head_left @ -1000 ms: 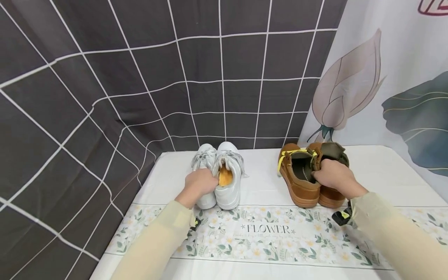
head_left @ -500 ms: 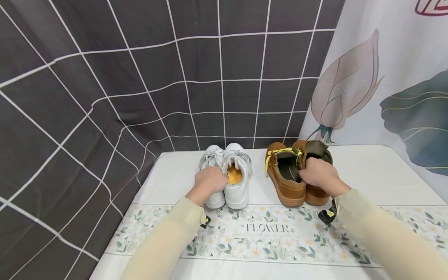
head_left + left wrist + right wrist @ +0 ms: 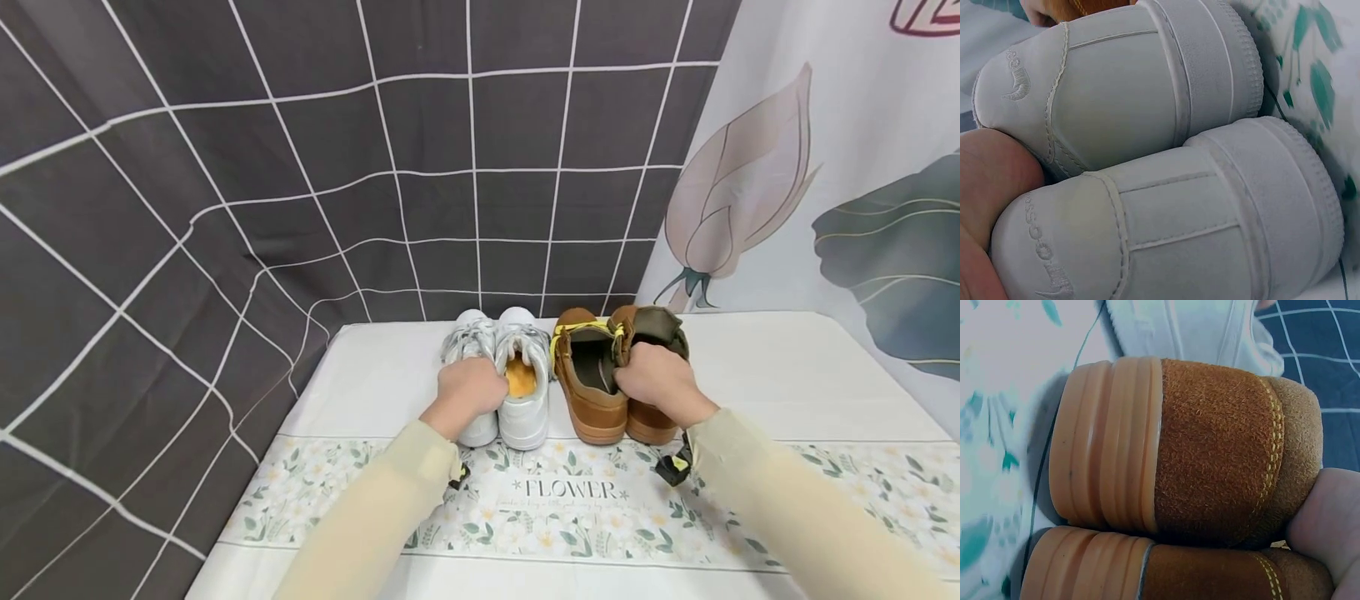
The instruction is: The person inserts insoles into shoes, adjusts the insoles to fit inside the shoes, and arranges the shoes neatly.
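Note:
A pair of white lace-up sneakers (image 3: pixel 523 421) stands side by side on the table, toes toward the back. My left hand (image 3: pixel 472 387) grips them where their inner sides meet; its fingertips are hidden in the openings. The embossed sneaker heels (image 3: pixel 1116 81) fill the left wrist view. Just to the right stands a pair of brown suede shoes (image 3: pixel 597 412) with yellow laces. My right hand (image 3: pixel 656 379) holds them by their adjoining collars, fingertips out of sight inside. Stitched brown heels (image 3: pixel 1216 450) show in the right wrist view. Only a narrow gap parts the two pairs at the heels.
Both pairs rest on a white-covered table (image 3: pixel 780 375) with a printed floral band (image 3: pixel 570 525) along the front. A dark grid-patterned cloth (image 3: pixel 420 125) hangs behind and to the left. At the right back hangs a white curtain (image 3: pixel 847 108) with flower prints.
The brown shoes have moved left with my right hand, and the white sneakers right with my left hand. The gap between the pairs has shrunk greatly; both hands keep their grip.

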Motion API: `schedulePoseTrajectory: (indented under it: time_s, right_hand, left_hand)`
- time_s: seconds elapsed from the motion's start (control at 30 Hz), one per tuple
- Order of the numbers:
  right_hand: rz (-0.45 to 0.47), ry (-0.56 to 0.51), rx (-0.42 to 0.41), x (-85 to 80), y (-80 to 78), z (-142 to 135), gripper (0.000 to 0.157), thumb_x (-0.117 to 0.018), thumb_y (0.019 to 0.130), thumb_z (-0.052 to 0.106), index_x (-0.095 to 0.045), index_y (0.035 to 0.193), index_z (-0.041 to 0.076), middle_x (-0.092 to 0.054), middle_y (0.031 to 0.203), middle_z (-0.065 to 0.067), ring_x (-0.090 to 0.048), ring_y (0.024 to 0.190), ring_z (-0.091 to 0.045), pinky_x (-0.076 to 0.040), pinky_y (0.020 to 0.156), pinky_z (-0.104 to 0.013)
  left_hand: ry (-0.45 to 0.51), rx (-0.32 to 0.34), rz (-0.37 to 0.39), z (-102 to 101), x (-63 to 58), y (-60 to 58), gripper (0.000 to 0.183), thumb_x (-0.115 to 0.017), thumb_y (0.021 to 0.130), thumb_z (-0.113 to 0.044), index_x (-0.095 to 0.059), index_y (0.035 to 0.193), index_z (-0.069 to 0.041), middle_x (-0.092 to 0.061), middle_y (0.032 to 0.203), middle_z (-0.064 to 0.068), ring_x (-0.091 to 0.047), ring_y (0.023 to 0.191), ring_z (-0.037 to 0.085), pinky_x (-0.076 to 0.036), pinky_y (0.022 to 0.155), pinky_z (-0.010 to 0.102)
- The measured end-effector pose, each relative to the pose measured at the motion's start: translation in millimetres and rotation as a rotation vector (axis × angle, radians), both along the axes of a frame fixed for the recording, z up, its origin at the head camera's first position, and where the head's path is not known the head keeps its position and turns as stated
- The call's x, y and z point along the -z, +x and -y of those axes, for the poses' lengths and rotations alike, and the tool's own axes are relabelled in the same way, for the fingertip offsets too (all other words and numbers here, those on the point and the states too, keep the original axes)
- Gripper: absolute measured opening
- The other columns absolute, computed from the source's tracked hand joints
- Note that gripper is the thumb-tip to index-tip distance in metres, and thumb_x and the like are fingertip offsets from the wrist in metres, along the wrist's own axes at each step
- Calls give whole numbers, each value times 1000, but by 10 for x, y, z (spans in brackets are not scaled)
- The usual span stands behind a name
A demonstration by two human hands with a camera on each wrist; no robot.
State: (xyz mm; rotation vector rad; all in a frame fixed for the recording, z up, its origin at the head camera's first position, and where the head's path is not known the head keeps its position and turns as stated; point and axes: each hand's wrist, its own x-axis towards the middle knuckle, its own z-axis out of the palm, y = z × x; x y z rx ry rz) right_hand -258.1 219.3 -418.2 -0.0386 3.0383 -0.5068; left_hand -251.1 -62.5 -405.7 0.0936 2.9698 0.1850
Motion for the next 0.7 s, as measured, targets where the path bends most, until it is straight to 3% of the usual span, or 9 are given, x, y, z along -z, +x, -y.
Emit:
schedulePoseTrajectory:
  time_s: [0.4,0.7]
  right_hand:
    - [62,35,-19,-19,4,86,22,-56,86,27,-64,75,9,-66,83,-15,-59,71,-32,-48,58,-46]
    - [58,-44,-15,8,-25,103,18,-53,84,22,-62,73,9,-63,79,-13,-57,67,-29,-45,58,-40]
  left_hand:
    - [-21,-14,26,-49,49,-19,42,-48,94,-45,-72,101,-11,-68,96,8,-62,82,22,-50,64,40]
    - [-3,-12,1,-44,61,-15,41,-48,93,-46,-71,95,-12,-68,93,7,-61,80,22,-48,62,38]
